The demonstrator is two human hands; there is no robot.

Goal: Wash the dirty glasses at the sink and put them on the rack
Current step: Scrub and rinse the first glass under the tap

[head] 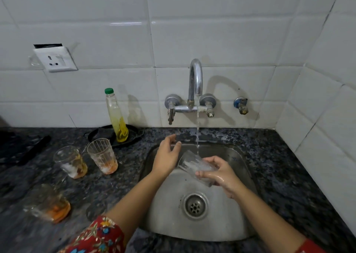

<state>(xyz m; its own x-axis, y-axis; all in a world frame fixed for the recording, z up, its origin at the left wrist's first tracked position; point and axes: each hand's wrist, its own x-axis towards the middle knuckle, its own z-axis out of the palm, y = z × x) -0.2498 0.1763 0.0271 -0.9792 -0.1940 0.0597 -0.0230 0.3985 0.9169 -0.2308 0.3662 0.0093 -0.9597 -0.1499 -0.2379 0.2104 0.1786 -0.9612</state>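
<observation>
My wet right hand [219, 175] glistens around a clear ribbed glass [194, 165]. The sink [173, 210] is brushed stainless steel, dull and water-streaked, with a shinier metal drain [195, 205]. The tap [195, 79] is polished chrome. The countertop [273, 166] is speckled dark granite, faintly glossy. Wall tiles [96, 27] are glossy white ceramic. A clear plastic bottle [116, 115] has a green cap. My sleeve [98, 237] is embroidered red cloth.

The dark speckled counter [269, 156] carried three dirty glasses [102, 156] [70, 162] [48, 202] left of the sink [192, 229], with a black tray [133, 135] holding a bottle [116, 115] at its back edge.
</observation>
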